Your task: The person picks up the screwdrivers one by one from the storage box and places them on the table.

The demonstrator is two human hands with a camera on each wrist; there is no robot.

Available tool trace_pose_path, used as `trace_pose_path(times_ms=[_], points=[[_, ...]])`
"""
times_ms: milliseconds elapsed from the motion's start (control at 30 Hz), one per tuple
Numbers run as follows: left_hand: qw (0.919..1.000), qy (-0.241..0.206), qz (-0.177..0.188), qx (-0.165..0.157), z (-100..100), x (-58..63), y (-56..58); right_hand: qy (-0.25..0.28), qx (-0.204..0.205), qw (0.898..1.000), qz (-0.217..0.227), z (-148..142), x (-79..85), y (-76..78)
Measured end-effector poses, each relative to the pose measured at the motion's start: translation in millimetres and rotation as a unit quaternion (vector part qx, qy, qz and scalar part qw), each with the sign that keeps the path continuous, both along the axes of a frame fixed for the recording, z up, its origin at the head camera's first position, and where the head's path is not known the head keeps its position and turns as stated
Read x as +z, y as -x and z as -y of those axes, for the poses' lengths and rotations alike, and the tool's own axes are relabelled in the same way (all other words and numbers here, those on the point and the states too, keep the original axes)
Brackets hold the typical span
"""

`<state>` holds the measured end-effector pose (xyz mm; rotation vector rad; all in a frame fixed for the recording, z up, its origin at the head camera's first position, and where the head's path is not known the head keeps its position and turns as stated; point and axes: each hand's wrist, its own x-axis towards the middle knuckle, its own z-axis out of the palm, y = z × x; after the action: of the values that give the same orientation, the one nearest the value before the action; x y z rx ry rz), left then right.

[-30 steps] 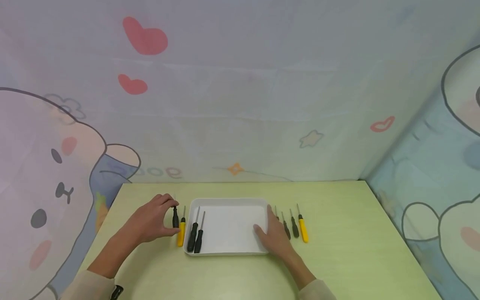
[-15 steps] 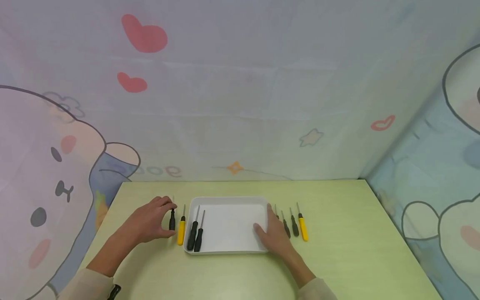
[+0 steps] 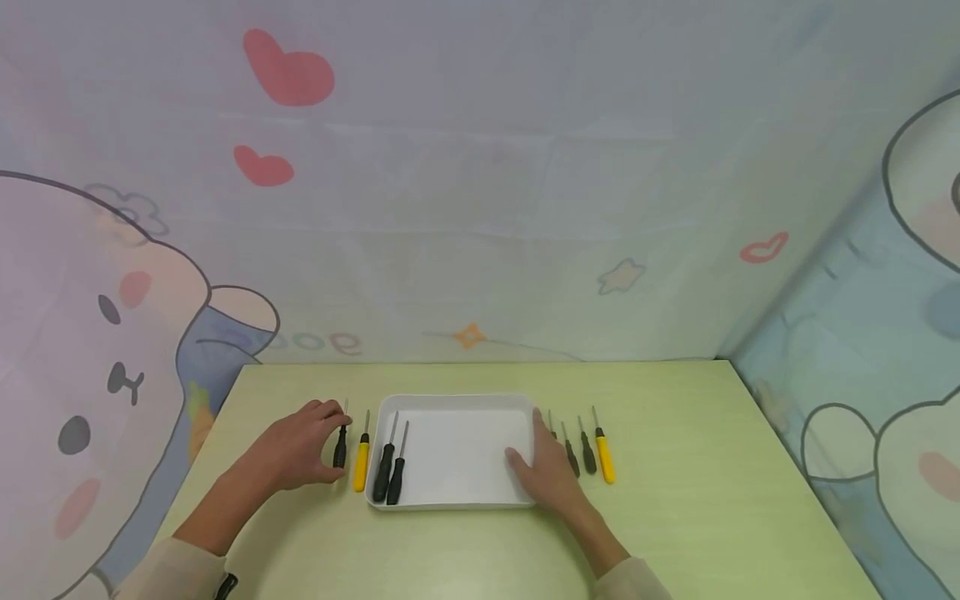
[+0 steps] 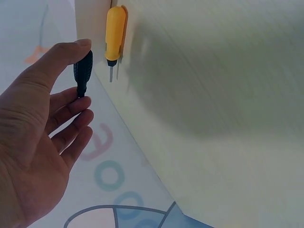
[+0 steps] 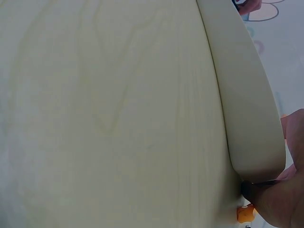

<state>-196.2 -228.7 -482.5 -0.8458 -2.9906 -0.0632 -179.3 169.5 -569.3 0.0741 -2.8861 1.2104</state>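
Note:
A black screwdriver (image 3: 340,451) is pinched lengthwise by my left hand (image 3: 296,446). In the left wrist view the thumb presses the butt of this black handle (image 4: 83,71), and fingertips touch its shaft end. Just right of it lies a yellow-handled screwdriver (image 3: 362,465) on the table. The white rectangular tray (image 3: 465,458) holds two black screwdrivers, a larger one (image 3: 383,475) and a smaller one (image 3: 396,480), along its left side. My right hand (image 3: 551,473) grips the tray's right edge, thumb over the rim. The right wrist view shows the tray's side wall (image 5: 249,104).
Right of the tray lie several dark-handled screwdrivers (image 3: 588,457), one partly behind the right hand, and a yellow-handled one (image 3: 605,458). The pale wood table (image 3: 465,554) ends at a printed cloth backdrop (image 3: 480,250) behind it and at the sides.
My left hand has shifted a little left and toward the table's front with the black screwdriver, widening the gap to the yellow one. The right hand and the tray stay put.

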Motion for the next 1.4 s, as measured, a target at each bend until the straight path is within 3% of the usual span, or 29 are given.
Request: trace_pose_path(times_ms=[233, 667, 1133, 1400], points=[[1.0000, 0.000, 0.004, 0.000, 2.3, -5.3, 2.4, -0.005, 0.000, 1.000, -0.002, -0.7, -2.3, 1.4], [0.9986, 0.022, 0.047, 0.011, 0.1, -19.2, 8.9, -0.002, -0.001, 1.000, -0.001, -0.7, -1.2, -0.8], [0.9964, 0.008, 0.082, 0.023, 0.9, -24.7, 11.3, 0.001, 0.003, 1.000, -0.013, -1.7, -1.0, 0.8], [0.9952, 0.013, 0.094, 0.025, 1.0, -34.2, 13.3, -0.001, 0.002, 1.000, -0.005, -1.7, -1.8, 0.8]])
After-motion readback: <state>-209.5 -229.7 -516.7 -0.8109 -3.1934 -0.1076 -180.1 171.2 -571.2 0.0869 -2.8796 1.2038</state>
